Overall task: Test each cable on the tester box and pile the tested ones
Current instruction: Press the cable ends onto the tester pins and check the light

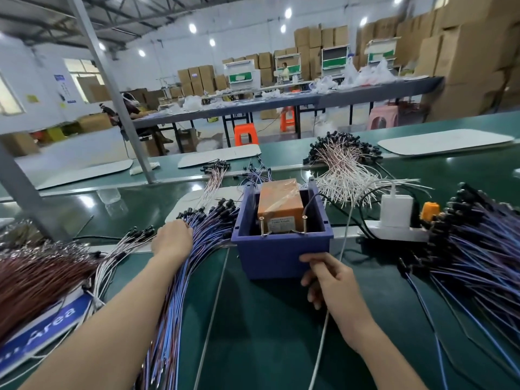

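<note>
singling one lead from blue cables (197,243) under l hand (173,240), grip can't tell. r hand (329,280) loosely curled, tester box (270,257) touching just ahead, hold unclear; steady box, avoid tangles.

Warehouse, stacked cardboard boxes (472,46), orange stools (246,133)

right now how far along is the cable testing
Done: cannot tell; no pile is marked tested. In hand: the left grip rests on the blue cable bundle, the right grip touches the tester box front. Left: probably that bundle, plus the blue pile right and white pile behind.
</note>
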`<state>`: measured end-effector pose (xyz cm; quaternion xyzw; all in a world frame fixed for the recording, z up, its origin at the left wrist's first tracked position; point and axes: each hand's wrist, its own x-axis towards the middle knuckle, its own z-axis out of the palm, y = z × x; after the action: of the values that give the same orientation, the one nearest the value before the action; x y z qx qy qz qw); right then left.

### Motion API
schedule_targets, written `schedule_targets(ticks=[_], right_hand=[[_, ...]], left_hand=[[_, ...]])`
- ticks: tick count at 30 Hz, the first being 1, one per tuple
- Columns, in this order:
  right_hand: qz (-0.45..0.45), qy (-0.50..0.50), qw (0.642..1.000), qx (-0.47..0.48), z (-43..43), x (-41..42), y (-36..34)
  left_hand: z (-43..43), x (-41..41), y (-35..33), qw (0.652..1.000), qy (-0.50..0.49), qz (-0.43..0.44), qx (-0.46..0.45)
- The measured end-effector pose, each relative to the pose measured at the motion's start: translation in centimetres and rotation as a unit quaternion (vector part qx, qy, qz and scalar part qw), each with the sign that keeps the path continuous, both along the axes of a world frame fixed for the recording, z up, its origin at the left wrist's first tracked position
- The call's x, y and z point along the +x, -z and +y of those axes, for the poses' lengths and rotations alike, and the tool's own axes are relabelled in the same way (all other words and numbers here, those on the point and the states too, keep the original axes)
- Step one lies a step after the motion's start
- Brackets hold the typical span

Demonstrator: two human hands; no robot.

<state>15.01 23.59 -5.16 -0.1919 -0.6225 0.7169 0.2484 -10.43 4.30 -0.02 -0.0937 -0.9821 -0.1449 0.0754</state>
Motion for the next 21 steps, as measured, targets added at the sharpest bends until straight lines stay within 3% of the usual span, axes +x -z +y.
schedule_targets(ticks=[6, 12, 21], right_hand=[[0.010, -0.017, 1.000, -0.011, -0.2, 0.1, -0.3], [0.047, -0.004, 0.998, -0.033, 1.2, 1.5, -1.0], [0.002, -0.025, 0.997, 0.072, 7.6, 6.1, -0.6]], left_hand=[[0.4, -0.3, 0.0, 0.999, -0.037, -0.011, 0.030], [-0.1, 0.8, 0.3, 0.976, -0.051, 0.056, 0.202], [-0.1, 3.4, -2.8, 0.937, 0.025, 0.135, 0.322]])
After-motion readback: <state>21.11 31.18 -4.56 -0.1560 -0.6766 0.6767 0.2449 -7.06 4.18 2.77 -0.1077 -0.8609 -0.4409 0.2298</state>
